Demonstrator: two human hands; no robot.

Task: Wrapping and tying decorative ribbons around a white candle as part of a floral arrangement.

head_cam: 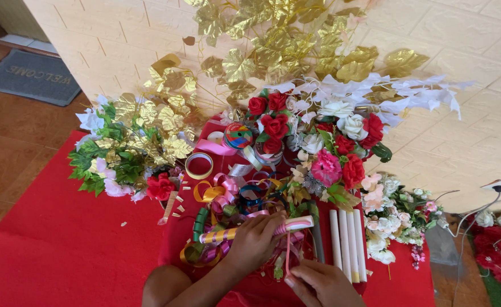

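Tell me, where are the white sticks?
In the head view, the white sticks lie side by side on the red cloth, just right of the person's hands, with pale flowers on their right.

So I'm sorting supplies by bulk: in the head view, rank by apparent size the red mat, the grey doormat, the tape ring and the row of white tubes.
1. Red mat
2. Grey doormat, though it lies farther off
3. Row of white tubes
4. Tape ring

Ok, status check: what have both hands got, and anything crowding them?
Left hand gripping ribbon-wrapped stick. Right hand pinching pink ribbon tail below it. Loose ribbon curls underneath, white tubes close alongside.
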